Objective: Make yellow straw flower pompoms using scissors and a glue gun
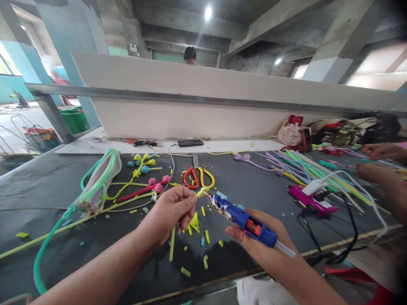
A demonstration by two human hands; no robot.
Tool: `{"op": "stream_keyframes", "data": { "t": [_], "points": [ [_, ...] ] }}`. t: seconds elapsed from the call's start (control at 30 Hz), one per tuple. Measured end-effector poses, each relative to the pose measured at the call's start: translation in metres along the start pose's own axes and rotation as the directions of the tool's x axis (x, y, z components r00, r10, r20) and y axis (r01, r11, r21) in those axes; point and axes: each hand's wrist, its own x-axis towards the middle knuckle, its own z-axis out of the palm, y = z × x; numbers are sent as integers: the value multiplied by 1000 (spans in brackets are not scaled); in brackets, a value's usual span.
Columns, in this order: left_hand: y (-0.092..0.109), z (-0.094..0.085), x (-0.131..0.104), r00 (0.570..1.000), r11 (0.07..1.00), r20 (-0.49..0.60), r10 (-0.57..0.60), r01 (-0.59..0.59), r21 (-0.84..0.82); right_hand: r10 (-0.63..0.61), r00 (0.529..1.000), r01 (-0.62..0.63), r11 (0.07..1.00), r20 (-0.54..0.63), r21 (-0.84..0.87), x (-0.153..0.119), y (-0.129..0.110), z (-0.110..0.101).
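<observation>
My left hand point(178, 204) pinches a small yellow pipe cleaner piece point(201, 193) between thumb and fingertips. In my right hand point(260, 231) is a blue glue gun point(238, 216), a clear glue stick point(285, 249) poking out of its back end. Its nozzle meets or nearly touches the yellow piece; I cannot tell which. Just beyond lie scissors point(191, 178) with one red and one yellow handle. Short yellow cuttings point(193, 223) are scattered below my left hand. Left of them rest a yellow stem with buds point(136, 173) and a red stem with pink buds point(143, 190).
A bundle of pastel pipe cleaners point(101, 182) lies at left, more loose ones point(305, 169) at right. A magenta power strip point(311, 201) with a white plug and cables sits near another person's hands point(375, 169). A phone point(190, 143) lies by the white partition point(190, 118).
</observation>
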Motion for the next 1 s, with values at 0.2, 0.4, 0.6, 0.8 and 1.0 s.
{"op": "stream_keyframes", "data": {
  "t": [0.2, 0.4, 0.6, 0.8, 1.0],
  "points": [
    [-2, -3, -1, 993, 971, -93, 74, -50, 236, -24, 1000, 24, 1000, 3, -1, 2, -2, -8],
    [-7, -11, -5, 859, 540, 22, 511, -341, 769, 23, 999, -23, 1000, 43, 1, 3, -8, -12],
    [-11, -14, -7, 793, 292, 170, 585, -402, 868, -70, 996, 68, 997, 63, 33, 1, -9, -5],
    [-8, -13, -8, 825, 204, 183, 535, -337, 919, -90, 990, 92, 996, 105, -14, 1, -12, -6],
    [-9, -13, -9, 847, 242, 169, 504, -326, 914, -41, 994, 42, 999, 103, -1, 4, -11, -7]
  ]
}}
